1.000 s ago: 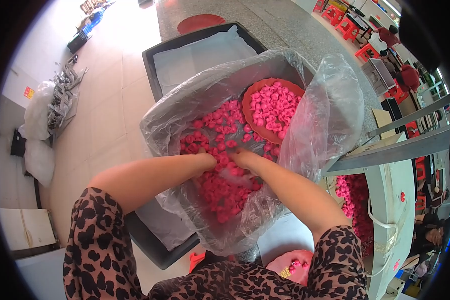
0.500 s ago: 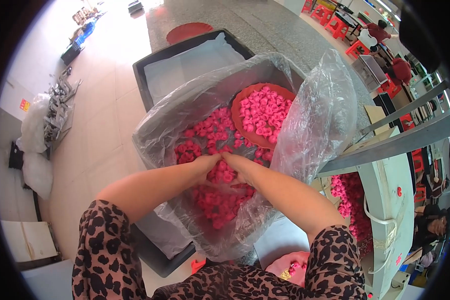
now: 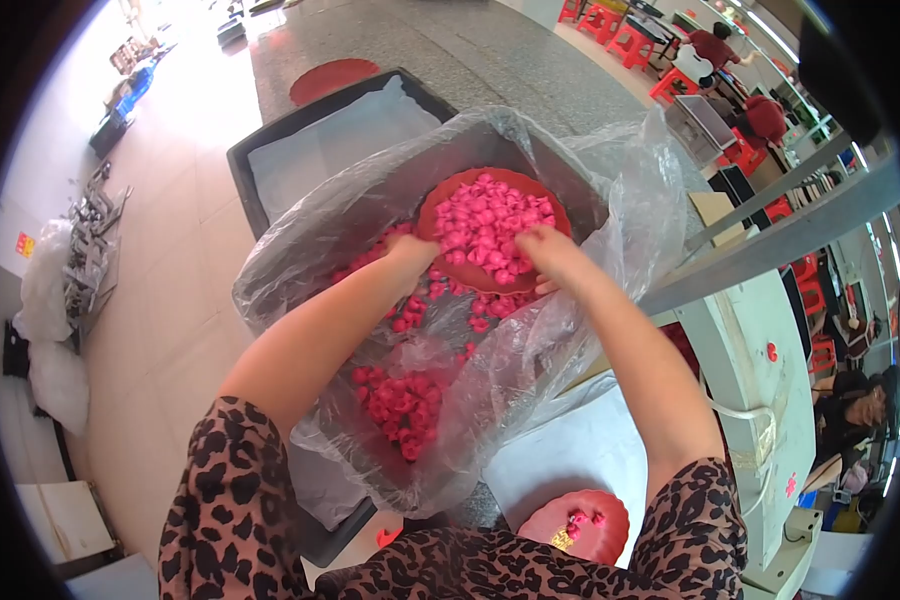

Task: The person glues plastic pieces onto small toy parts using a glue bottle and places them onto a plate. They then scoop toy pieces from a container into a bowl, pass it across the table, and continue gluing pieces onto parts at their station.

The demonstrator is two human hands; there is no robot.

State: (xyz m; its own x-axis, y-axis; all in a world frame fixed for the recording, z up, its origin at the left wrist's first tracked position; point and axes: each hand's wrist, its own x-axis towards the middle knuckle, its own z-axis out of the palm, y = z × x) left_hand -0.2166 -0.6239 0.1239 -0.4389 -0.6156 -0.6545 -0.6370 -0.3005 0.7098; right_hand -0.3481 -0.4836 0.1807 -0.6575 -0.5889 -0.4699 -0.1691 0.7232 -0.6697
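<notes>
A red scalloped plate (image 3: 440,190) heaped with small bright pink pieces (image 3: 490,225) is inside a bin lined with clear plastic (image 3: 315,205). My left hand (image 3: 410,260) grips the plate's left rim, fingers closed and partly hidden below it. On the opposite side, my right hand (image 3: 552,256) pinches the right rim, the thumb on top near the pieces. Loose pink pieces (image 3: 405,410) lie in the bin under and in front of the plate, some of them beneath folds of the plastic.
Behind the bin stands a black tray (image 3: 240,170) lined with white paper, near a red plate (image 3: 335,78). Another red plate (image 3: 605,515) holding a few pieces is close to my body. At right are a metal bar (image 3: 770,240) and a pale green machine (image 3: 760,350); people sit farther off.
My hands have come apart from among the loose pieces and moved up to the plate, taking its rim on both sides. The view has shifted slightly.
</notes>
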